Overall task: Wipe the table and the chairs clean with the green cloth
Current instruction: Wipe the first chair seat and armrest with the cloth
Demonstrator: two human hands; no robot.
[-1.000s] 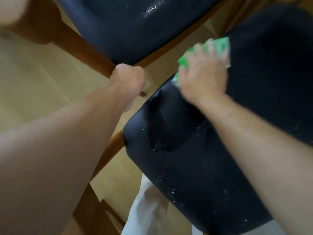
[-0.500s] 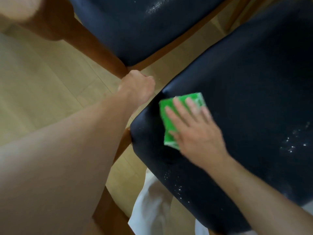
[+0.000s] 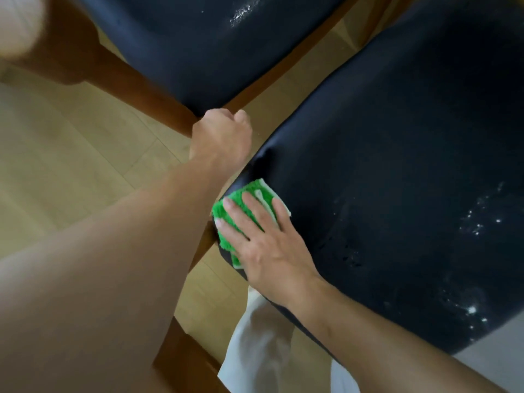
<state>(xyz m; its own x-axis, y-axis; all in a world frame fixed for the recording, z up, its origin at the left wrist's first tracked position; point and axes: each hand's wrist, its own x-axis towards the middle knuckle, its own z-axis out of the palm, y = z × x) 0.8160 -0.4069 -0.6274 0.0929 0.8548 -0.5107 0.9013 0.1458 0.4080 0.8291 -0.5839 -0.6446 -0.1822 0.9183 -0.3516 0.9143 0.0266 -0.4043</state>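
My right hand (image 3: 265, 245) lies flat with its fingers spread on the folded green cloth (image 3: 243, 204), pressing it onto the near left corner of a dark padded chair seat (image 3: 397, 165). White specks and wet marks dot the seat's right side (image 3: 479, 222). My left hand (image 3: 221, 137) is closed in a fist above the gap between this seat and a second dark chair seat (image 3: 198, 46) at the top. Whether the fist grips the wooden frame (image 3: 158, 100) is hidden.
Brown wooden chair frames and legs (image 3: 187, 353) run around both seats. Light wooden floor (image 3: 85, 154) lies to the left and between the chairs. White fabric (image 3: 255, 350) hangs at the bottom under my right forearm.
My right hand slid the green cloth from the far side of the seat toward me, down to its near left corner. My left fist stayed almost still.
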